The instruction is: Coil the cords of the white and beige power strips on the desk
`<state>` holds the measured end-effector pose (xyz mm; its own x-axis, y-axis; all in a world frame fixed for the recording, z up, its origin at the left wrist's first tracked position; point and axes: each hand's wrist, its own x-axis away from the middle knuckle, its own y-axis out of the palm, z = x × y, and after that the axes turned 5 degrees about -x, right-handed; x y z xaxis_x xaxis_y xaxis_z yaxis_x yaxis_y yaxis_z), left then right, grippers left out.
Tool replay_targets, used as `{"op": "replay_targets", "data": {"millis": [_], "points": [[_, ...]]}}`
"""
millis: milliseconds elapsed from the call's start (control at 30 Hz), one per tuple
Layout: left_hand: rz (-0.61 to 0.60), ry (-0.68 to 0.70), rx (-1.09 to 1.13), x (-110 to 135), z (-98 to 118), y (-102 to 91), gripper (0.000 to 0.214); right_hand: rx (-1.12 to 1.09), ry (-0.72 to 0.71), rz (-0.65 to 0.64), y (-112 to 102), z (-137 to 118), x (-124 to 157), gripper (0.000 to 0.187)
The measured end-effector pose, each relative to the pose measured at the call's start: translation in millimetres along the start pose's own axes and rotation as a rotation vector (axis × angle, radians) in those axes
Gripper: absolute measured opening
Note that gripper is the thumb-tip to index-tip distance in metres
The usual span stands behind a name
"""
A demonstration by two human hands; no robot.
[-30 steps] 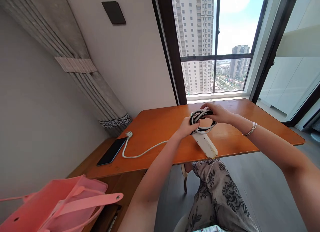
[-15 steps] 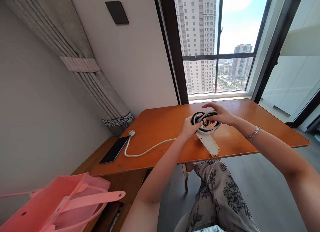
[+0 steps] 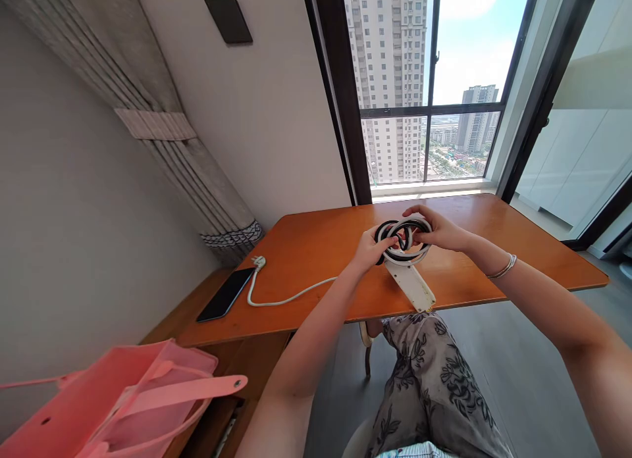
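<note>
Both hands are on a coil of black and white cable (image 3: pixel 405 255) above the wooden table. My left hand (image 3: pixel 369 249) is closed around the coil's left side, the thumb lying across the loops. On the right side, my right hand (image 3: pixel 437 229) grips the loops with fingers curled over the top. Under the coil, a white power strip (image 3: pixel 415 288) lies slanted toward the near table edge, its upper end hidden by the loops. A white cord (image 3: pixel 291 299) runs left from behind my left forearm to a white plug (image 3: pixel 259 262).
On the left of the wooden table (image 3: pixel 316 247), a black phone (image 3: pixel 226 295) lies beside the plug. A pink bag (image 3: pixel 128 405) stands at the lower left, near the table's edge. A window (image 3: pixel 429 109) is behind the table, and a grey curtain (image 3: pixel 162 126) hangs at left.
The coil has shifted slightly left and its loops look rounder. My right hand's fingers have closed further over its top. The white cord has been drawn slightly.
</note>
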<state>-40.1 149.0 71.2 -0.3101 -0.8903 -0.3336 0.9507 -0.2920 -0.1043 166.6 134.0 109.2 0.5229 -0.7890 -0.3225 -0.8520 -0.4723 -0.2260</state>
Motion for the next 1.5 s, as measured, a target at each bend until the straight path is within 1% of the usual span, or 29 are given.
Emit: {"op": "replay_targets", "data": {"millis": [100,167,233,333,400,467,533,600,667,733,800,900,967,1033,1167,1233,1300,1367,1433,1500], "points": [[0.020,-0.017,0.018,1,-3,0.2,0.039,0.176,-0.080,0.046,2,0,-2,0.046],[0.032,-0.023,0.020,1,-4,0.8,0.039,0.367,-0.146,0.081,2,0,-3,0.041],[0.046,-0.016,0.020,1,-5,1.8,0.039,0.606,-0.249,0.124,2,0,-3,0.038],[0.075,0.006,0.029,1,-5,3.9,0.041,0.966,-0.442,0.263,2,3,-2,0.030],[0.106,0.024,0.034,1,-5,5.8,0.045,1.163,-0.531,0.371,1,7,-2,0.022],[0.142,0.050,0.023,1,-7,8.0,0.049,1.305,-0.546,0.403,0,11,-2,0.023],[0.187,0.084,-0.006,1,-11,9.9,0.052,1.378,-0.494,0.379,1,13,0,0.028],[0.249,0.119,-0.058,0,-16,11.1,0.053,1.374,-0.407,0.379,5,13,2,0.023],[0.315,0.156,-0.133,-2,-22,11.3,0.049,1.298,-0.321,0.389,12,11,6,0.019],[0.360,0.189,-0.211,-3,-27,10.9,0.044,1.165,-0.229,0.376,19,7,9,0.026],[0.374,0.203,-0.279,-3,-29,10.5,0.040,1.018,-0.113,0.353,25,4,11,0.026],[0.371,0.202,-0.350,-2,-29,10.6,0.040,0.842,0.039,0.344,26,2,11,0.017],[0.361,0.202,-0.377,0,-27,10.7,0.043,0.749,0.077,0.340,25,2,11,0.014],[0.333,0.194,-0.379,3,-24,10.5,0.046,0.674,0.084,0.337,23,4,11,0.016],[0.224,0.160,-0.335,8,-21,7.6,0.057,0.552,0.068,0.368,22,8,12,0.020],[0.172,0.176,-0.347,10,-20,4.3,0.064,0.454,0.068,0.375,21,9,11,0.022],[0.150,0.245,-0.416,10,-17,0.3,0.073,0.346,0.087,0.372,19,8,9,0.024],[0.155,0.377,-0.530,8,-11,-3.2,0.081,0.275,0.119,0.373,16,4,5,0.023],[0.132,0.534,-0.667,5,-1,-4.5,0.079,0.299,0.141,0.382,15,-4,1,0.022],[0.049,0.664,-0.808,1,12,-2.6,0.070,0.429,0.137,0.374,16,-13,-3,0.022]]}}
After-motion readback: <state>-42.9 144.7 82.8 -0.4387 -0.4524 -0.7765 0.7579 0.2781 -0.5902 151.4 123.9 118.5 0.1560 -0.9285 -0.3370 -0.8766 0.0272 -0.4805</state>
